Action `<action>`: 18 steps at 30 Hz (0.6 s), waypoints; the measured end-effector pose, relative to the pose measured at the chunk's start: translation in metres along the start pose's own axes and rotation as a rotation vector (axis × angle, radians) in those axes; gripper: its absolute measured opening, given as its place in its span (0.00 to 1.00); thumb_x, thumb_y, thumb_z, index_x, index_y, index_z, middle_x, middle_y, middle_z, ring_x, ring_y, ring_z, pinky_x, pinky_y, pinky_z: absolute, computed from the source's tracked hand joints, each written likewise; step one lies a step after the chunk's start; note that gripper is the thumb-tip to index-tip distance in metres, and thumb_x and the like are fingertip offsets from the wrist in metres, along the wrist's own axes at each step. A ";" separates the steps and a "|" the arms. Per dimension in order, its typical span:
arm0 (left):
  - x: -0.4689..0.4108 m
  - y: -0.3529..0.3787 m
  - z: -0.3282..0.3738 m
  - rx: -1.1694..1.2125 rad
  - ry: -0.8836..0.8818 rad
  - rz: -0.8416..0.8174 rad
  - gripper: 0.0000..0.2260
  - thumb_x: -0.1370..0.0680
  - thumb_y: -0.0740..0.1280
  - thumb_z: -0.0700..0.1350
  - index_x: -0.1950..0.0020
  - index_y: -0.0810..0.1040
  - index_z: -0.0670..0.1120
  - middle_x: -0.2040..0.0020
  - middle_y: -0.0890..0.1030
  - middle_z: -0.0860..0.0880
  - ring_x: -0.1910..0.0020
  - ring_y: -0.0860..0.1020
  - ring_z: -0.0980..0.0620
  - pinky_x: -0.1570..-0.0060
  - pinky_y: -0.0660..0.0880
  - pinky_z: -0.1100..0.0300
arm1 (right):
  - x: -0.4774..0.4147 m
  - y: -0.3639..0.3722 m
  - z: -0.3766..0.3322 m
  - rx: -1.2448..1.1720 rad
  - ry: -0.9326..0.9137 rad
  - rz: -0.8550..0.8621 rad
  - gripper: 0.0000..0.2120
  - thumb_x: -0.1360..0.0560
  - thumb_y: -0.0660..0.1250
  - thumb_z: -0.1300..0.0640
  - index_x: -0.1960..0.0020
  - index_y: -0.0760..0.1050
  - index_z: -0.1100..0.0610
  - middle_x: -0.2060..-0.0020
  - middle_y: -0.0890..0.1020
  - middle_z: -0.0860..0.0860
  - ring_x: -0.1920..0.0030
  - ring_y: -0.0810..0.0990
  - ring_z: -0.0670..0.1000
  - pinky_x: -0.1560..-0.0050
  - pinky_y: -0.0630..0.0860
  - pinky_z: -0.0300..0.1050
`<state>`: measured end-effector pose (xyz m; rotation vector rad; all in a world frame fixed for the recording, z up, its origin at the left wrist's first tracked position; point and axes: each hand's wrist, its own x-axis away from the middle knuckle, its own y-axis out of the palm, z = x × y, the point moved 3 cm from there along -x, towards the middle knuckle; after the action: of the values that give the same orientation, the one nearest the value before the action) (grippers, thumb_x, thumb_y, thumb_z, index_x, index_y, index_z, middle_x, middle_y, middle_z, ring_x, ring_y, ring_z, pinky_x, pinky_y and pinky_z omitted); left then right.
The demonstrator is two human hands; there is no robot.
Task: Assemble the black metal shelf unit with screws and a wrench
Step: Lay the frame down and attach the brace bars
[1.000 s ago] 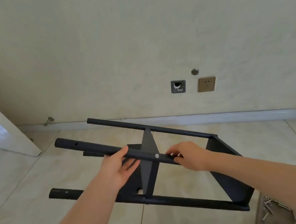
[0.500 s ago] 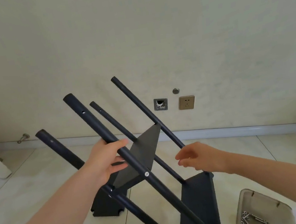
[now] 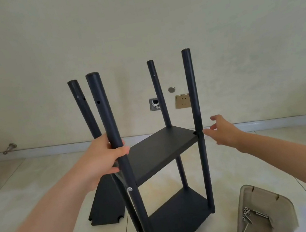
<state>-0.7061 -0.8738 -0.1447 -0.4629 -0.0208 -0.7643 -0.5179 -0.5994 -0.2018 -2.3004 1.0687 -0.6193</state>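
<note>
head | shelf unit (image 3: 161,150): matte black, upright | left hand (image 3: 103,160) grips it

Four poles (image 3: 109,122), three panels (image 3: 159,151), one tray (image 3: 272,203).

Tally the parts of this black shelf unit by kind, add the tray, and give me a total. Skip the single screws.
Upright posts: 4
Fitted shelf boards: 2
Loose board beside the unit: 1
Tray holding screws: 1
Total: 8
</note>
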 end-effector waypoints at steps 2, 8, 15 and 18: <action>0.002 -0.002 0.000 -0.023 0.008 0.015 0.08 0.23 0.72 0.40 0.47 0.76 0.46 0.49 0.82 0.45 0.47 0.81 0.47 0.45 0.80 0.45 | -0.004 -0.006 0.001 -0.025 0.013 0.046 0.30 0.19 0.63 0.51 0.23 0.54 0.57 0.32 0.71 0.58 0.35 0.73 0.59 0.33 0.72 0.58; 0.005 -0.008 -0.002 -0.069 0.014 0.016 0.07 0.22 0.71 0.40 0.47 0.76 0.47 0.48 0.82 0.44 0.46 0.81 0.47 0.45 0.79 0.47 | -0.008 -0.010 -0.001 -0.069 -0.017 0.082 0.24 0.18 0.62 0.53 0.25 0.58 0.53 0.40 0.74 0.53 0.42 0.75 0.56 0.37 0.75 0.57; 0.006 -0.010 -0.004 -0.111 0.048 0.042 0.07 0.22 0.70 0.41 0.47 0.76 0.48 0.48 0.82 0.47 0.46 0.80 0.49 0.44 0.79 0.47 | -0.014 -0.004 -0.003 -0.136 -0.043 0.104 0.15 0.19 0.63 0.57 0.35 0.63 0.55 0.45 0.74 0.51 0.47 0.76 0.54 0.50 0.78 0.49; 0.003 -0.011 -0.004 -0.125 0.075 0.069 0.08 0.22 0.70 0.41 0.46 0.75 0.50 0.47 0.81 0.48 0.45 0.80 0.49 0.44 0.79 0.47 | -0.016 -0.004 -0.002 -0.171 -0.020 0.099 0.13 0.20 0.65 0.57 0.39 0.64 0.54 0.46 0.75 0.51 0.47 0.77 0.55 0.59 0.77 0.44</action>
<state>-0.7117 -0.8844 -0.1429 -0.5505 0.1133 -0.7174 -0.5260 -0.5852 -0.2006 -2.3751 1.2607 -0.4817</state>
